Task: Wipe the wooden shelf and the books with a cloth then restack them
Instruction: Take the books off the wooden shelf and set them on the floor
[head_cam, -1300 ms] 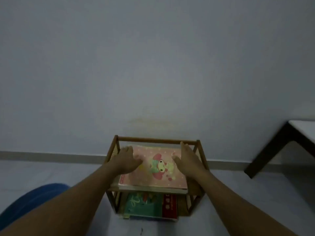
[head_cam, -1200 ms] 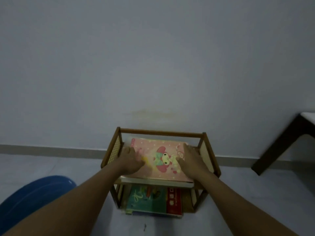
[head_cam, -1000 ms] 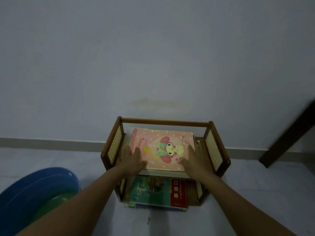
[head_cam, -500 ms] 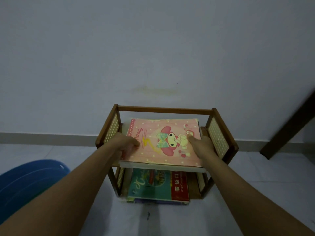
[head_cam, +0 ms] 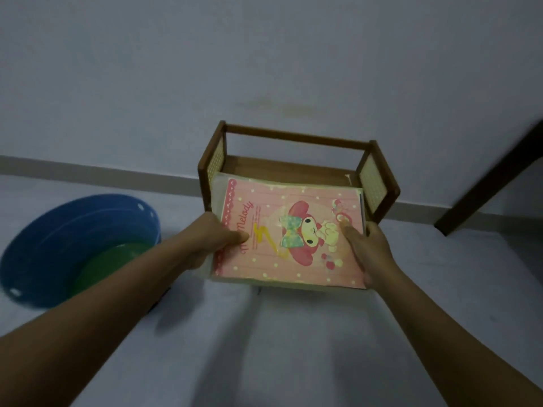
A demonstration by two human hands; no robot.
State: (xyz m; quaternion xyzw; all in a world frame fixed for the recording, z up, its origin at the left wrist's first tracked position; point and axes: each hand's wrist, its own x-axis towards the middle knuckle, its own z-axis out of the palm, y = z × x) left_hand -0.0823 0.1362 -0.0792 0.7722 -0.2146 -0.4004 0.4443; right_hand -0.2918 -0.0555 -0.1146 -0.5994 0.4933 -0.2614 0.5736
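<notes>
Fingers of left hand (head_cam: 212, 241) and right hand (head_cam: 366, 250) clasp opposite short edges of pink cartoon-cover book stack (head_cam: 289, 235), long axis crosswise, held partway out front of brown wooden rattan-sided shelf (head_cam: 379, 183); both hands equally near

A blue basin (head_cam: 53, 239) with green inside sits on the floor (head_cam: 293, 348); a dark table leg (head_cam: 487, 183) slants at right.

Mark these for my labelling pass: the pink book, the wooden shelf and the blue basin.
pink book (head_cam: 293, 239): head view, middle of its front cover.
wooden shelf (head_cam: 296, 138): head view, top back rail.
blue basin (head_cam: 58, 230): head view, inner wall above the green contents.
</notes>
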